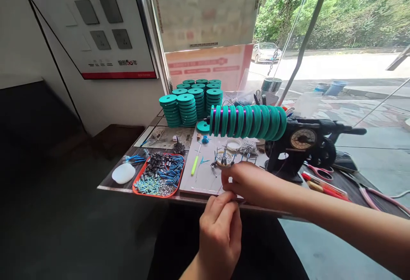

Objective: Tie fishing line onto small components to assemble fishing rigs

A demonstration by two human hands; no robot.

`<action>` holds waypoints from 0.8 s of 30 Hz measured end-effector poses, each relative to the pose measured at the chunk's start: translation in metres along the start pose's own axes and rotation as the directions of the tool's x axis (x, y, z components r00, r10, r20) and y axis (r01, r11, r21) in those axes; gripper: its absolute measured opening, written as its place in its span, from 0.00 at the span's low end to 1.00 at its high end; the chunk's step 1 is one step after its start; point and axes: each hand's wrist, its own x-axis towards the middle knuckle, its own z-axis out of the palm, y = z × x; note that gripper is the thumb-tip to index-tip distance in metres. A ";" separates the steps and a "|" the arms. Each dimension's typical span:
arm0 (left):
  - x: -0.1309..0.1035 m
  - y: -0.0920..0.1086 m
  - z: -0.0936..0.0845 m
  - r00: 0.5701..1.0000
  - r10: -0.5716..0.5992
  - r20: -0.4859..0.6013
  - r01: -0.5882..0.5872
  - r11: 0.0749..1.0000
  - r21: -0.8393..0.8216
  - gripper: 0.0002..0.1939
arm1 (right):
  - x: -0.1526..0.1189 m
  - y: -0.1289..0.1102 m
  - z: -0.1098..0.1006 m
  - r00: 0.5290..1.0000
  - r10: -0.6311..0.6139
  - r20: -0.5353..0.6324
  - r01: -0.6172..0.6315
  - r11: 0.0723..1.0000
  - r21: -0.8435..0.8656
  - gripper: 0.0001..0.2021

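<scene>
My left hand (220, 224) is closed in a pinch just in front of the table's near edge. Right above it, my right hand (248, 182) pinches too, with its fingertips close to the left ones. Whatever the fingers hold is too small or hidden to make out. Beyond my right hand, a small round dish (224, 158) with dark-tipped pieces around its rim sits on a pale board (187, 185). A thin tool with a lime-green handle (194, 165) lies on that board, near some blue strands (203, 161).
A red-rimmed tray (183, 173) of small sorted parts is on the left, beside a white round lid (123, 173). Teal spools (186, 109) stand stacked behind. A black winder with a dial (303, 138) carries a row of teal discs (250, 122). Pink-handled scissors (320, 172) lie at right.
</scene>
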 end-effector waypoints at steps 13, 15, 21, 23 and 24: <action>0.005 0.004 -0.002 0.654 -0.568 0.499 0.735 0.321 -0.597 0.05 | -0.081 0.005 0.029 0.782 -0.115 -0.612 0.256 0.955 0.147 0.07; 0.005 0.004 -0.001 0.594 -0.586 0.551 0.772 0.222 -0.596 0.04 | -0.098 0.003 0.055 0.870 0.091 -0.485 0.142 0.896 0.422 0.05; 0.002 0.010 0.002 0.574 -0.633 0.520 0.764 0.183 -0.619 0.03 | -0.094 -0.012 0.115 0.892 0.451 -0.022 -0.152 0.346 0.926 0.16; 0.002 0.011 0.004 0.563 -0.640 0.522 0.765 0.165 -0.623 0.04 | -0.087 -0.018 0.122 0.872 0.489 0.016 -0.129 0.197 0.972 0.17; 0.002 0.011 0.005 0.566 -0.641 0.519 0.762 0.165 -0.627 0.04 | -0.084 -0.020 0.125 0.865 0.501 0.044 -0.122 0.124 0.985 0.17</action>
